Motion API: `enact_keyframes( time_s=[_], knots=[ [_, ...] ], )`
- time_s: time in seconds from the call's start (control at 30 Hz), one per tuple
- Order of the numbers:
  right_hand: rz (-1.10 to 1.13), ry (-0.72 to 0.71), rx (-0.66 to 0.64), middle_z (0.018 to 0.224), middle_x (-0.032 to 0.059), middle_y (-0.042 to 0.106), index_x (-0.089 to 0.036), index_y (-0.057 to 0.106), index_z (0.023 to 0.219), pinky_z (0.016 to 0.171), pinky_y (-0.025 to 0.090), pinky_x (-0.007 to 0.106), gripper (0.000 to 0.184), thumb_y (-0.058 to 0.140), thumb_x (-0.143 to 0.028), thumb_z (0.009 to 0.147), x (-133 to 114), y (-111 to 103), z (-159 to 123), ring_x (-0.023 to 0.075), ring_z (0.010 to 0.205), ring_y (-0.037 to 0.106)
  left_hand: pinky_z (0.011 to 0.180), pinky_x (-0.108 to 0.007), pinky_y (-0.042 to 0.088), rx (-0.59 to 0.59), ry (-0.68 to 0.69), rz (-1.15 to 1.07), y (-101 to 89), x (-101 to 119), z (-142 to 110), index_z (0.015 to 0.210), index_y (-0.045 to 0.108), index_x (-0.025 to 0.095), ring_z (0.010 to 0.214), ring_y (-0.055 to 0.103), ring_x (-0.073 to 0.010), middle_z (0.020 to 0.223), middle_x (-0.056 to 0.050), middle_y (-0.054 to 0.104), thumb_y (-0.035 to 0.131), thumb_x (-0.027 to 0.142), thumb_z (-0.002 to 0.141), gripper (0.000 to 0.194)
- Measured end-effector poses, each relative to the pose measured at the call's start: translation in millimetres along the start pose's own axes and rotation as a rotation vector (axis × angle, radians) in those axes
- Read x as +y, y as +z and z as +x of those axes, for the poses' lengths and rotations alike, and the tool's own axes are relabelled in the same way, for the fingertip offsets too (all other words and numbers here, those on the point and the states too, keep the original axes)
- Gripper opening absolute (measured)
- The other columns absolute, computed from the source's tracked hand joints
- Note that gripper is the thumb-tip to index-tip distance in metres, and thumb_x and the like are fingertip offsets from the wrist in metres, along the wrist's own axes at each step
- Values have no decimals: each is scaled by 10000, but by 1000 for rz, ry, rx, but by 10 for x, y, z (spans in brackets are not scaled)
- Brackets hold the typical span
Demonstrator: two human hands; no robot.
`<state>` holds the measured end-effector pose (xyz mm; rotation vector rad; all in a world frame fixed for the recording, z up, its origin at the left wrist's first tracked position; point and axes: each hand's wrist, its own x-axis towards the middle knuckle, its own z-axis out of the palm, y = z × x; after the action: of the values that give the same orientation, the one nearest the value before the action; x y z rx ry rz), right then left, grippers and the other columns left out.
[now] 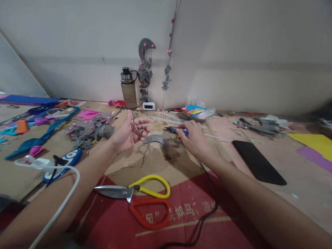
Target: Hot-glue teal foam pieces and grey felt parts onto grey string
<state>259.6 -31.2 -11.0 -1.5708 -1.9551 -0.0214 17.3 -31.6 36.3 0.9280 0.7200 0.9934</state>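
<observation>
My left hand (131, 133) is turned palm up with its fingers loosely curled on thin grey cords (144, 150), whose ends hang over the table. Just right of it, a curved grey felt piece (155, 138) lies on the cardboard. My right hand (193, 136) grips a blue-handled corded tool (183, 132), its tip pointing left. The tool's kind is not clear. A black cable (211, 183) runs below that hand toward me. Beside the tool's tip stands a small wire rack (172, 136), partly blurred.
Large scissors (147, 193) with yellow and red handles lie in front of me. Felt pieces with pink dots (88, 128) are heaped at left, near a bottle (128, 91). A black phone (258, 162) lies at right. A white cable (70, 193) crosses above my left forearm.
</observation>
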Motion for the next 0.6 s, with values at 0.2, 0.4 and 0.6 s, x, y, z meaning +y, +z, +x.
enact_keyframes(
  time_s=[0.2,0.4,0.6],
  knots=[
    [301,-245,-34,1025,72,594,-209,598,987,840,320,367,229,488,-379,879,-604,-144,-51,230,981,470,546,-293,489,-20,12,98,94,-152,-29,1076,586,121,604,598,-171,785,-116,654,305,689,811,687],
    [236,-295,-36,1022,60,597,-236,616,953,797,280,372,210,638,-342,773,-934,71,21,248,970,444,615,-262,484,-42,42,197,120,-306,-10,965,641,187,727,615,-177,784,-75,655,356,750,748,668],
    [462,-214,-52,873,26,651,-226,662,839,803,308,342,116,547,-243,834,-882,124,90,199,905,507,541,-262,472,-112,50,190,111,-335,-3,882,635,167,613,584,-154,702,-64,627,337,745,759,662]
  ],
)
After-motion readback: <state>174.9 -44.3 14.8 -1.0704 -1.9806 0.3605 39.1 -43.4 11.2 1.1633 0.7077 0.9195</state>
